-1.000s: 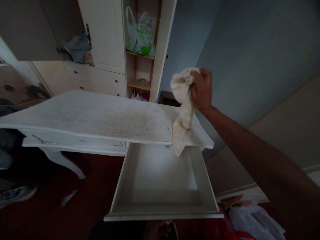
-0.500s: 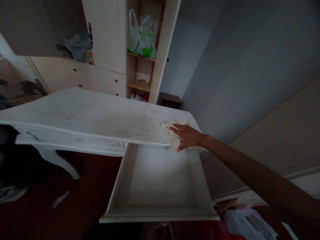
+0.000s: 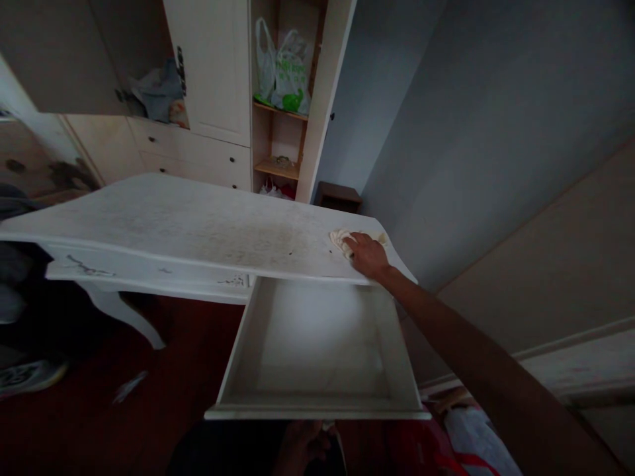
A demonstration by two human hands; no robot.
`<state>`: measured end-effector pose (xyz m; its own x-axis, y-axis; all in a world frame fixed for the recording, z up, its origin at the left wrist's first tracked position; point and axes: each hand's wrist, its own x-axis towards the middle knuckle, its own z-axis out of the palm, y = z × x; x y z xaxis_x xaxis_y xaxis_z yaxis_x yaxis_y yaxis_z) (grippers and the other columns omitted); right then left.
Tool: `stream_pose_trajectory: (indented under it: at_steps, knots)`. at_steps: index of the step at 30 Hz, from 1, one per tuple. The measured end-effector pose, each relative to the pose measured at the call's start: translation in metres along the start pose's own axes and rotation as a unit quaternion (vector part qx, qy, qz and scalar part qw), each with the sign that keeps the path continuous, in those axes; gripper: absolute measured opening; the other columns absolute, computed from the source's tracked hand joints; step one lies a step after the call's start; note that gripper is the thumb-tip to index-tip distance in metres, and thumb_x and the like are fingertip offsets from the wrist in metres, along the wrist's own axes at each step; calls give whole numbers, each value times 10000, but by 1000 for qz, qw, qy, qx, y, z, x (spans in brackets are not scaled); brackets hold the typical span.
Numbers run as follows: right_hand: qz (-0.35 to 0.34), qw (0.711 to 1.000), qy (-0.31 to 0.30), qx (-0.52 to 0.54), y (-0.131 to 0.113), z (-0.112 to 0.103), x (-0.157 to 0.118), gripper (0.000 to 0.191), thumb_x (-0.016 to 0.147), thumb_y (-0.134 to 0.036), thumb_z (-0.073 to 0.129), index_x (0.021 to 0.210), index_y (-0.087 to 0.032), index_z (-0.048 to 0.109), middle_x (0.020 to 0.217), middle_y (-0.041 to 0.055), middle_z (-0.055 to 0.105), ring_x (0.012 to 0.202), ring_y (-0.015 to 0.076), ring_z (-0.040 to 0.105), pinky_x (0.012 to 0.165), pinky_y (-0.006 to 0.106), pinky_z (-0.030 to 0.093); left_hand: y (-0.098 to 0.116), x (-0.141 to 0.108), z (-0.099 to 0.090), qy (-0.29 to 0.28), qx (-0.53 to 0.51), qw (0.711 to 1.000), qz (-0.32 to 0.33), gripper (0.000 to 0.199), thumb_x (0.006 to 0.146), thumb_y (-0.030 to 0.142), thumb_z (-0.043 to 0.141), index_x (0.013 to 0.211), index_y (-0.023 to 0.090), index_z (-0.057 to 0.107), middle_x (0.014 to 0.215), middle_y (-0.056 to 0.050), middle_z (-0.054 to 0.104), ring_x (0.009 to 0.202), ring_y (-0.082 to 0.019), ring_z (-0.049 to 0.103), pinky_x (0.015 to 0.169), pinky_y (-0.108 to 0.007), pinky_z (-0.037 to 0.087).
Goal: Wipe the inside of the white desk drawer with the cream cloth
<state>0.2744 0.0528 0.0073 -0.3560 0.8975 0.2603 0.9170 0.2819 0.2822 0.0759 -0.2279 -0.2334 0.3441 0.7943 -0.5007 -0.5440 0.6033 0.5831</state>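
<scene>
On the right end of the white desk's top, my right hand presses a bunched cream cloth, its fingers closed over it. Dark smudges mark the middle of the desktop, and small dark specks lie left of the cloth. Below, an empty white drawer is pulled out toward me. My left hand is low under the drawer's front, beside a small pale knob. Its fingers look curled, but deep shadow and the drawer front hide what they hold, if anything.
Behind the desk stands a pale wardrobe with open doors and a plastic bag on a shelf. A grey wall rises at the right. Bags lie on the floor at lower right, and a shoe shows at left.
My right hand and the cloth have slid a little back and right, away from the desk's front edge. The cloth's hanging corner is now up on the desktop. The drawer appears slightly higher in view.
</scene>
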Motion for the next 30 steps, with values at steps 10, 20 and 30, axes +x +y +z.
stream_pose_trajectory:
  at_steps: [10, 20, 30]
  knots:
    - [-21, 976, -33, 213, 47, 8, -5, 789, 873, -499, 520, 1520, -141, 246, 1518, 158, 411, 1370, 315, 419, 1100, 466, 366, 17, -9, -8, -101, -21, 995, -15, 484, 599, 557, 834, 801, 126, 745, 838, -145, 768, 856, -260, 713, 821, -378, 526]
    - [89, 904, 194, 370, 51, 61, -33, 740, 826, -699, 494, 1345, -171, 504, 1388, 162, 546, 1279, 324, 499, 1105, 506, 369, 45, -25, -3, -174, -7, 985, -11, 236, 786, 364, 720, 861, 140, 735, 953, -152, 767, 1075, -341, 667, 1009, -528, 435]
    - [98, 897, 196, 383, 55, 67, -32, 696, 819, -660, 542, 1335, -193, 512, 1363, 143, 561, 1256, 322, 513, 1084, 516, 393, 75, -40, 30, -160, -15, 987, 2, 269, 806, 415, 708, 875, 156, 727, 957, -122, 765, 1022, -347, 688, 858, -454, 522]
